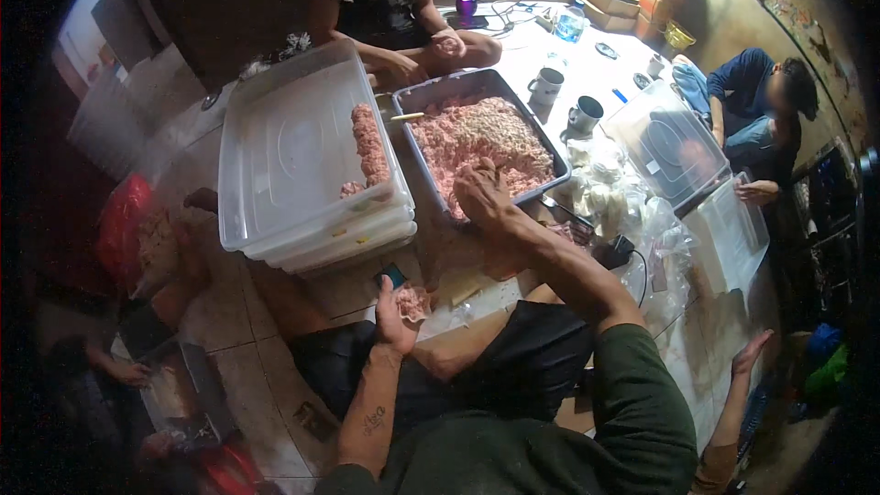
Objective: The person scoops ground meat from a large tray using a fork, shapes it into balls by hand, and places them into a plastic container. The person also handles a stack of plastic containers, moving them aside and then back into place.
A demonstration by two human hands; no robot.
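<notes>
My left hand (397, 322) is held palm up above my lap, with a thin wrapper filled with ground meat (412, 302) resting on its fingers. My right hand (486, 194) reaches into a grey tub (565, 175) of pinkish ground meat mixture (447, 130); its fingertips are at the meat, and whether they hold any cannot be told. A pale handle (407, 116) lies over the tub's left rim. Left of the tub, a clear plastic box (295, 151) stands on a stack of others, with a row of filled meat pieces (370, 144) along its right side.
Two mugs (586, 115) and a water bottle (569, 24) stand beyond the tub. Plastic bags of pale wrappers (605, 179), a black adapter (617, 251) and a clear container (667, 141) lie to the right. Other people sit at the far side, right and left.
</notes>
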